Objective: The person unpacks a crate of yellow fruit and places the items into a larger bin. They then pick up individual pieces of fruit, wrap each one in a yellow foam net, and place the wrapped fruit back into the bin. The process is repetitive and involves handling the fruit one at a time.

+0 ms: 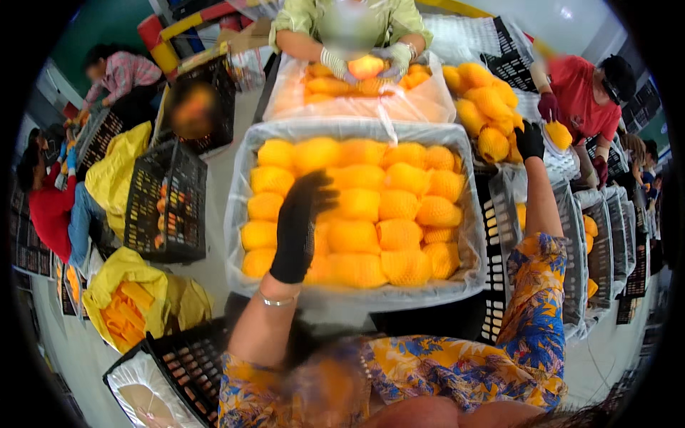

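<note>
Rows of round fruit in yellow foam net sleeves (353,204) fill a crate lined with clear plastic film (353,300) directly before me. My left hand (302,227), in a black glove, is over the left middle of these rows, fingers extended and holding nothing; it hides some of the fruit beneath. Out to the right, my right hand (529,140), also black-gloved, is at the edge of a heap of sleeved fruit (486,101). Its fingertips overlap the heap in view, and whether they grip a piece cannot be made out.
Across from me, a person's gloved hands (366,67) hold a fruit over another lined crate (353,109). A co-worker in red (580,101) stands at right near a sleeved fruit (558,135). Black plastic crates (166,206) and a yellow sack of foam sleeves (126,302) are at left.
</note>
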The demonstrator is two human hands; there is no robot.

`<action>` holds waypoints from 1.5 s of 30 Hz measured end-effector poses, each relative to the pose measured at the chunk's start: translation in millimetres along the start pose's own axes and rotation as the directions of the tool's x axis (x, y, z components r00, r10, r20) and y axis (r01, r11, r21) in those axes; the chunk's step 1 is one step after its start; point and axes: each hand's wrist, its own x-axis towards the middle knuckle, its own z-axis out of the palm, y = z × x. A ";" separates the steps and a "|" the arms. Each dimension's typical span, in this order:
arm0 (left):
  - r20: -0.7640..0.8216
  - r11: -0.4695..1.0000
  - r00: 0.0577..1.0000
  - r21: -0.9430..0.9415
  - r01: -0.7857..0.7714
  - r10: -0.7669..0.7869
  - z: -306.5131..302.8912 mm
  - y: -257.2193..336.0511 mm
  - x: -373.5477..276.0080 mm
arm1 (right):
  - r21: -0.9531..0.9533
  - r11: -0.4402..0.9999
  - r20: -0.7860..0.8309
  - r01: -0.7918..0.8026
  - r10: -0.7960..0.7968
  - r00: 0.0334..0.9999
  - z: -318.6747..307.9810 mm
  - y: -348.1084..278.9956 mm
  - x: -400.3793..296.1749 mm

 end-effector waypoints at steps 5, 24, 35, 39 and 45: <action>-0.070 0.997 0.997 0.070 -0.024 0.029 -11.0 4.0 -7.1 | 0.821 0.468 -0.098 0.327 -0.449 0.888 -89.5 -154.4 -93.4; -0.026 0.999 0.999 -0.030 -0.035 0.035 -14.7 7.1 -14.5 | 0.809 0.524 0.366 0.268 -0.805 0.468 -190.3 -229.8 -325.6; 0.365 0.930 0.878 -0.077 0.359 -0.309 3.7 20.0 -40.0 | 0.988 0.019 0.135 -0.151 -0.570 0.810 -247.6 -264.3 -278.6; 0.693 0.825 0.673 -0.205 0.527 -0.257 9.0 23.7 -36.4 | 0.989 -0.086 -0.148 0.121 -0.619 0.771 -250.7 -315.1 -276.9; 0.339 0.917 0.940 -0.369 0.151 -0.018 6.3 42.8 -30.7 | 0.798 0.168 -0.381 0.579 -0.603 0.701 -230.2 -355.9 -285.8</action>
